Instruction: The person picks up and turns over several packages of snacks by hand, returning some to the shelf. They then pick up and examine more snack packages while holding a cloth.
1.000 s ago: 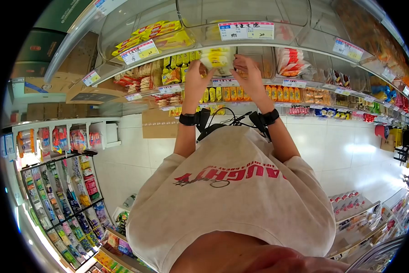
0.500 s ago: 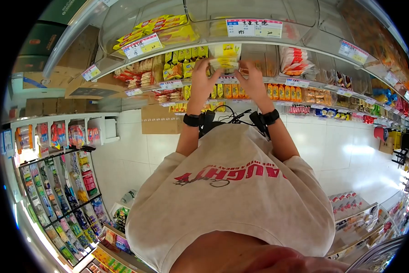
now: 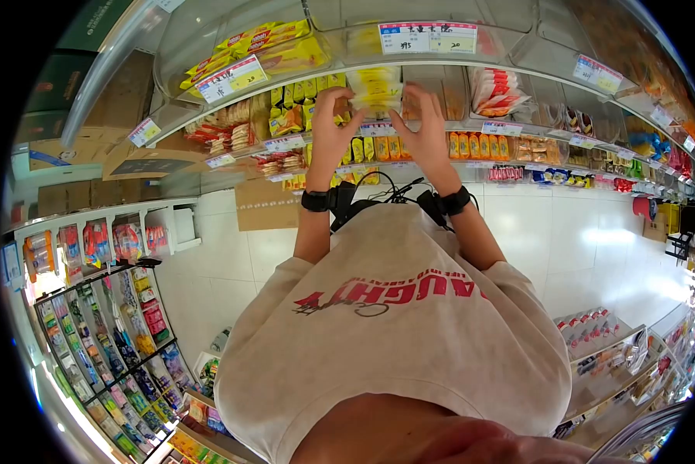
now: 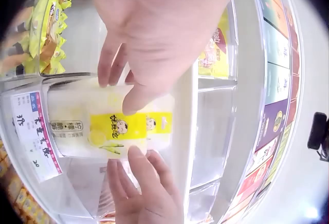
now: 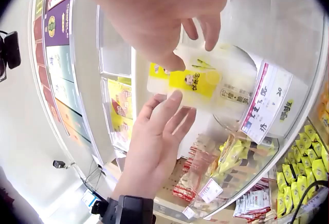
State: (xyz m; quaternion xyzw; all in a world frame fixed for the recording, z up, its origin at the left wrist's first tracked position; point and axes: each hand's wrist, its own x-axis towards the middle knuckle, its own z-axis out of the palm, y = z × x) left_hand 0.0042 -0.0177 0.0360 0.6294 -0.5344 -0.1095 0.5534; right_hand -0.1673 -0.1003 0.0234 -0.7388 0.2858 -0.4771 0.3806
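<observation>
Shop aisle, white tiled floor (image 3: pixel 231 255), tiered shelves (image 3: pixel 517 127) of clear curved bins stuffed with snacks. Found both arms raised to one clear bin (image 4: pixel 77 188) in the second row from the top, straight ahead of the chest. Saw white pack (image 3: pixel 376 87) with a yellow label and a cartoon face held between the two hands at the bin mouth, just above the white price tag (image 4: pixel 33 131) stuck on the bin front. Noted left hand (image 3: pixel 328 127) clamped on the pack: thumb laid on the label face, fingers over the far edge in the left wrist view. Noted right hand (image 3: pixel 425 131) clamped on the opposite end: thumb tip on the pack edge, fingers hooked over it in the right wrist view. Couldn't tell whether the pack sat on the bin floor or hung free in the grip. Logged a row of small yellow packets (image 3: pixel 378 147) on the shelf directly below, just under the hands, and more yellow wrappers (image 4: pixel 46 23) in the bin beside the left hand. Spotted black wrist bands (image 3: pixel 316 201) with cables running down to the beige sweatshirt (image 3: pixel 394 340).
</observation>
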